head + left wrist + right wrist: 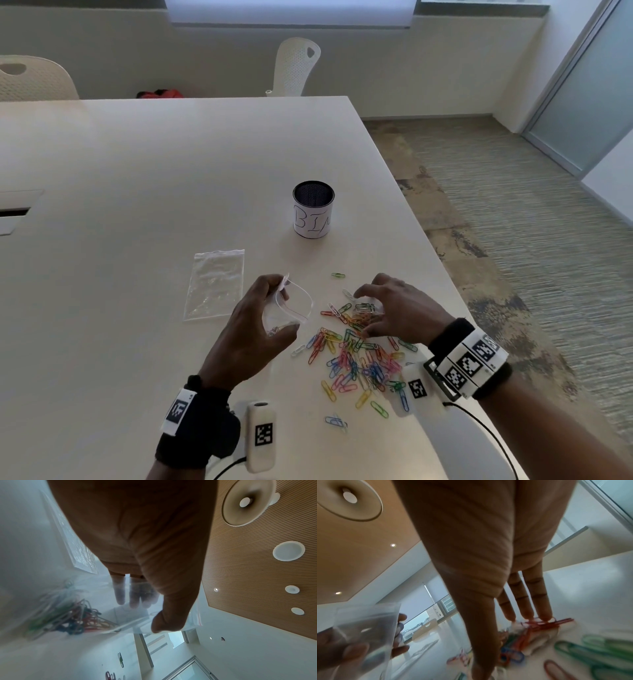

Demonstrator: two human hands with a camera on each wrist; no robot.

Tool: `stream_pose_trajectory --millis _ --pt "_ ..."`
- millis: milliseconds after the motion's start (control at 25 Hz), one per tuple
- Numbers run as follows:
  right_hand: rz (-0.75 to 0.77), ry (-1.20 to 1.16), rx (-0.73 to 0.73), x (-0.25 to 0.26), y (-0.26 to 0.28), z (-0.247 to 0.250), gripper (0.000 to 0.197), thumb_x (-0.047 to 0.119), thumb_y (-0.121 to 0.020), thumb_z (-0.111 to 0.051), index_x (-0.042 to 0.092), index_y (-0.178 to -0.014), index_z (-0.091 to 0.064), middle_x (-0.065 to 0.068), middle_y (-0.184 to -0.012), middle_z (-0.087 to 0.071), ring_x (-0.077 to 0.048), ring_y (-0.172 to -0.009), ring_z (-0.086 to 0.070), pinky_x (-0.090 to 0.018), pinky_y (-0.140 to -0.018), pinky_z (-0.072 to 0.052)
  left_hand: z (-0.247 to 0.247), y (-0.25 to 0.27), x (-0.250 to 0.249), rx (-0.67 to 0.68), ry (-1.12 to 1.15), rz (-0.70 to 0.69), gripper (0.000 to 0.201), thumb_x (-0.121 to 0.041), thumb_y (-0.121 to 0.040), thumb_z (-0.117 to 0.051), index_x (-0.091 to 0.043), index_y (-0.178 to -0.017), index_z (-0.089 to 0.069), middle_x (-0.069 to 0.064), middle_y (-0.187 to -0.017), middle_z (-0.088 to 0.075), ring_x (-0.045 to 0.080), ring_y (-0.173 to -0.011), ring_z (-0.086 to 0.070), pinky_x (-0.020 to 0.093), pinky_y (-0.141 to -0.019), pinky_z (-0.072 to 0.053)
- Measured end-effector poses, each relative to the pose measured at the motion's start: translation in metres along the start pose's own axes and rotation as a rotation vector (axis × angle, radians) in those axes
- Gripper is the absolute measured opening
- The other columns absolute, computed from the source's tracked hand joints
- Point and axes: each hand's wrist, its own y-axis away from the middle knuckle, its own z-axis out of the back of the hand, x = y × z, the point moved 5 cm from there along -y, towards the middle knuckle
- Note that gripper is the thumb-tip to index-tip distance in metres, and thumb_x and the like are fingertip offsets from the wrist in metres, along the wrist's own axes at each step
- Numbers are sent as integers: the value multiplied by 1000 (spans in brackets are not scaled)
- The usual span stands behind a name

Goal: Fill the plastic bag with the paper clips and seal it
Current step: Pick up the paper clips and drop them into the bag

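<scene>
- Head view: your left hand (251, 329) pinches the plastic bag (291, 308) at centre frame, its mouth gaping right. Your right hand (394, 310), nearer the paper clips (356, 356), spreads curled fingers over the pile, just right of that mouth.
- Left wrist view: the thumb (169, 616) presses the bag's film against the fingers; a few clips lie inside, lower left.
- Right wrist view: straight fingertips (544, 615) touch red clips at lower right; the bag waits lower left.

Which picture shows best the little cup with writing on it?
The head view. There the labelled cup stands upright on the table, beyond the paper clips, with its dark rim and handwritten label fully in sight. The left and right wrist views do not show the cup at all.
</scene>
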Motion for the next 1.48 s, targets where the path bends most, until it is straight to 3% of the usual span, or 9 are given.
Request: stream_pose_trajectory --millis 160,280,480,680,840,1040,1240,1360,1480 --pt "28 -38 -118 9 -1 -7 31 30 -90 -77 26 -120 -70 0 -122 -63 -19 -107 -65 -27 -93 -49 -3 2 -1 2 11 0 59 -32 -81 -79 -36 -130 -46 -29 -113 -54 4 -107 -60 25 -80 -57" --pt "40 -38 -182 12 -2 -6 18 17 -94 -71 18 -111 -75 -3 -114 -68 -19 -95 -67 -22 -83 -50 -3 2 0 -3 4 -2 60 -25 -84 -83 -34 -131 -47 -30 -113 -55 4 -104 -61 18 -78 -52" --pt "39 -152 -235 2 -8 2 13 7 -89 -77 12 -100 -80 -5 -101 -77 -12 -83 -69 -18 -76 -52 0 3 -1 -11 -7 2 61 -20 -85 -84 -32 -132 -47 -28 -111 -55 7 -104 -61 12 -76 -51" --pt "-52 -510 -278 -20 -6 11 9 2 -83 -82 8 -91 -82 -5 -79 -80 -12 -67 -76 -14 -69 -59 1 4 -3 -17 1 -2 61 -18 -85 -83 -29 -133 -48 -26 -111 -55 6 -103 -60 9 -78 -49" --pt "-104 -1010 -293 -17 3 18 14 -4 -81 -81 -3 -95 -79 -17 -81 -80 -22 -72 -78 -33 -79 -66 2 5 -5 -18 2 -2 59 -17 -85 -83 -30 -131 -48 -26 -110 -55 7 -104 -60 9 -80 -49" --pt "64 -1297 -314 39 18 32 20 -3 -82 -79 -2 -102 -77 -17 -90 -81 -28 -84 -79 -27 -79 -63 3 5 -10 -19 -2 -12 59 -17 -84 -83 -31 -130 -48 -28 -109 -54 5 -103 -60 8 -82 -46" --pt "261 -864 -476 91 12 30 15 6 -85 -81 10 -99 -82 0 -90 -80 -12 -81 -78 -27 -80 -64 3 6 -15 -18 12 4 58 -16 -85 -83 -30 -130 -48 -23 -110 -60 1 -99 -62 8 -77 -48" --pt "372 -550 -429 115 5 27 14 9 -91 -76 13 -103 -82 1 -97 -77 -7 -82 -73 -18 -76 -59 2 6 -16 -16 29 25 60 -14 -85 -82 -29 -133 -50 -16 -116 -65 4 -106 -65 11 -83 -50" --pt "414 -407 -349 131 0 29 9 9 -91 -74 15 -92 -81 -2 -89 -76 -8 -73 -68 -14 -65 -50 0 7 -19 -32 43 10 57 -9 -85 -81 -29 -130 -53 -14 -115 -68 5 -106 -66 11 -85 -48"
